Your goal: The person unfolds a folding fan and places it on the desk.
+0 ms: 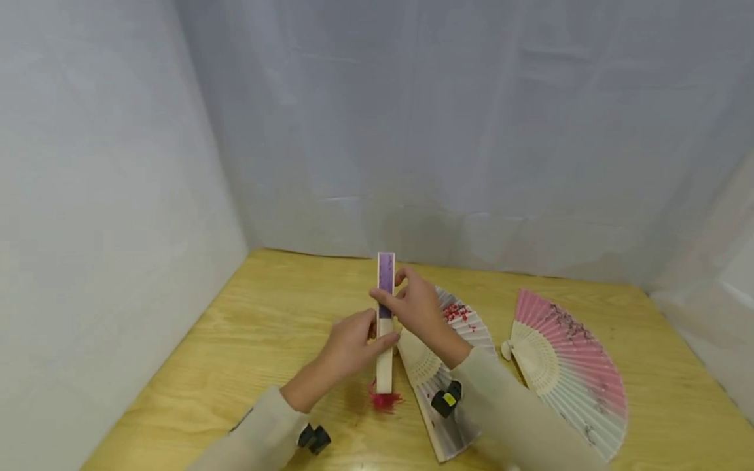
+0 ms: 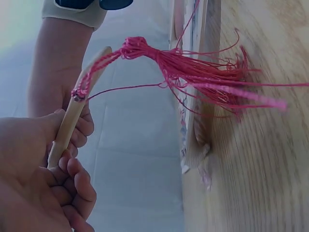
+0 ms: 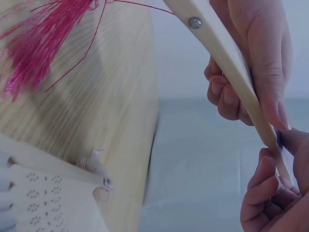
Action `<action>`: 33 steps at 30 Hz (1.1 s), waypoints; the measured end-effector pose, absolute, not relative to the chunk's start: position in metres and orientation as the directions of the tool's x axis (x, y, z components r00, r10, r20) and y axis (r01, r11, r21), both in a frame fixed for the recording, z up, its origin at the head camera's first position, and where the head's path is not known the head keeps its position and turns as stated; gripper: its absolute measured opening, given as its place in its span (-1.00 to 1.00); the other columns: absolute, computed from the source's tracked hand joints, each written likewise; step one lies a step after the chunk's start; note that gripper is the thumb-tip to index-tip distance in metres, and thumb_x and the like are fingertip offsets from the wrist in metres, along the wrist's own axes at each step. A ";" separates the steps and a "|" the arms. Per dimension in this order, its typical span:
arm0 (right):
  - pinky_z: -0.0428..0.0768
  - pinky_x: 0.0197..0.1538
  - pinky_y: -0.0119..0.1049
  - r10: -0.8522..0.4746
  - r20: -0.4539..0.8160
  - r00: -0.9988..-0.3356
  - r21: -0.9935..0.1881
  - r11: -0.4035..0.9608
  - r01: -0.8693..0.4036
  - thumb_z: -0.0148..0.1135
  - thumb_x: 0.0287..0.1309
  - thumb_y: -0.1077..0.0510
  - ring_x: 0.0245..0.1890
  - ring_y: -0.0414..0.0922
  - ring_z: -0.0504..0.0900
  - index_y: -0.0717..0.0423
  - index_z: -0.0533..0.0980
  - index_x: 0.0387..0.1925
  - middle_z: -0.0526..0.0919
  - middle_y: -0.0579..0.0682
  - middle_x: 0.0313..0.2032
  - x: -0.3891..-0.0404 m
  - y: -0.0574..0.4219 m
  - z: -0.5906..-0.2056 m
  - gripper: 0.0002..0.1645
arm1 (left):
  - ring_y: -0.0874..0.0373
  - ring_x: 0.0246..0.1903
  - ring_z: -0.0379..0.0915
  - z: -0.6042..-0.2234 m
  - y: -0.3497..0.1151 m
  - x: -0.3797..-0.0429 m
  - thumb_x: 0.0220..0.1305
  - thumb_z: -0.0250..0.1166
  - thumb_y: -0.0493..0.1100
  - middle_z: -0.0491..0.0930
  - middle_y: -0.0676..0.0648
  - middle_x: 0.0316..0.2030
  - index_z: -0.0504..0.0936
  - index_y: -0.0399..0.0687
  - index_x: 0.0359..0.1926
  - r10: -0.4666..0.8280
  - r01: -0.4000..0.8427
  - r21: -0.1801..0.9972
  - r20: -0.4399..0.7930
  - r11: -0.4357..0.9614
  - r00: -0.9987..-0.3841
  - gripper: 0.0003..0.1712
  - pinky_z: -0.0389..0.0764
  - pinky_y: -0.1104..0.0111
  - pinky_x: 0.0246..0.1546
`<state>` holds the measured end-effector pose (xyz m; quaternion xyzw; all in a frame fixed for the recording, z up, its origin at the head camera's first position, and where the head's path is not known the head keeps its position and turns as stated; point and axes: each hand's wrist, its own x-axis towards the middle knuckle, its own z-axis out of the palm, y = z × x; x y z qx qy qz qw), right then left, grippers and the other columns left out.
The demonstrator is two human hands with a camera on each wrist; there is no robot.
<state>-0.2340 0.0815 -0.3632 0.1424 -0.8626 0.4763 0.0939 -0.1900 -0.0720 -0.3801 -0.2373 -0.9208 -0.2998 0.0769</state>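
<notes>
A folded fan (image 1: 385,366) stands upright between the two hands, its pale wooden guard below and purple leaf above. My left hand (image 1: 353,340) grips it around the middle, thumb laid across the front. Higher up, my right hand (image 1: 418,304) pinches the purple part between thumb and fingers. From the fan's lower end hangs a red tassel (image 2: 203,79) on a braided cord, close over the wooden table (image 1: 253,314). A metal rivet (image 3: 195,22) shows near that end in the right wrist view.
Partly under the right forearm lies a spread white-and-grey fan (image 1: 480,333) with red blossoms. Farther right is a spread pink and pale green fan (image 1: 589,366). Pale sheeting (image 1: 442,131) rises behind the table and at both sides.
</notes>
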 end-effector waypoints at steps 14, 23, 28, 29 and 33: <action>0.41 -0.65 -0.32 -0.151 0.261 -0.953 -0.853 0.426 -0.301 0.36 0.16 -0.09 -0.71 -0.06 0.51 0.09 0.35 -0.23 0.56 0.02 -0.68 -0.224 0.105 -0.371 -0.56 | 0.26 -0.54 0.20 -0.386 -0.062 -0.189 0.43 0.15 -0.01 0.33 0.07 -0.52 0.49 -0.13 -0.19 0.465 0.498 0.628 0.234 0.598 -0.854 -0.75 0.28 0.43 -0.52; 0.42 -0.66 -0.32 -0.186 0.304 -0.934 -0.848 0.394 -0.354 0.35 0.19 0.10 -0.71 -0.10 0.54 0.21 0.38 -0.22 0.57 0.04 -0.70 -0.219 0.116 -0.376 -0.66 | 0.25 -0.58 0.19 -0.390 -0.062 -0.188 0.51 0.03 -0.05 0.32 0.05 -0.54 0.41 -0.14 -0.33 0.507 0.487 0.660 0.182 0.572 -0.843 -0.71 0.26 0.42 -0.54; 0.48 -0.62 -0.30 -0.208 0.274 -0.939 -0.866 0.371 -0.335 0.31 0.23 0.13 -0.68 -0.12 0.55 0.20 0.39 -0.17 0.58 0.04 -0.68 -0.217 0.119 -0.377 -0.70 | 0.25 -0.58 0.19 -0.391 -0.063 -0.189 0.53 -0.02 -0.08 0.30 0.04 -0.55 0.41 -0.14 -0.33 0.512 0.474 0.676 0.164 0.564 -0.843 -0.72 0.28 0.41 -0.54; 0.49 -0.61 -0.30 -0.210 0.267 -0.940 -0.870 0.368 -0.329 0.30 0.24 0.14 -0.67 -0.14 0.55 0.20 0.40 -0.15 0.59 0.02 -0.68 -0.216 0.120 -0.377 -0.71 | 0.24 -0.58 0.19 -0.391 -0.063 -0.189 0.53 -0.02 -0.09 0.30 0.04 -0.55 0.40 -0.14 -0.33 0.508 0.468 0.680 0.160 0.565 -0.846 -0.72 0.28 0.41 -0.54; 0.54 -0.56 -0.28 -0.231 0.257 -0.938 -0.881 0.344 -0.326 0.28 0.25 0.18 -0.63 -0.06 0.59 0.29 0.45 -0.08 0.60 -0.02 -0.65 -0.216 0.121 -0.379 -0.69 | 0.22 -0.56 0.20 -0.391 -0.064 -0.189 0.54 -0.04 -0.11 0.30 0.02 -0.54 0.40 -0.15 -0.31 0.502 0.441 0.704 0.138 0.557 -0.854 -0.73 0.30 0.40 -0.52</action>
